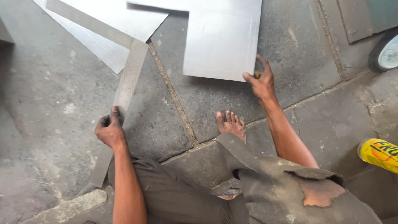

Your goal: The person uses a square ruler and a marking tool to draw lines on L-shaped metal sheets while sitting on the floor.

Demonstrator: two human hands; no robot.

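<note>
I judge the long flat grey metal strip (124, 89) stiff, light and sharp-edged, best taken by its long sides; it lies on the grey stone floor (54, 103). My left hand (110, 130) is clamped around it near the middle. My right hand (261, 81) pinches the near corner of the rectangular silver metal sheet (222, 37), fingers closed on something small I cannot make out.

The top edge cuts off the sheet (222, 37) I grip and the sheets (120, 25) beside it. My right hand (261, 81) hides most of a small tool. The right edge crops a yellow can (379, 154) and a wheel (385, 52); my strip's (120, 103) lower end is partly behind my left hand (110, 130).
</note>
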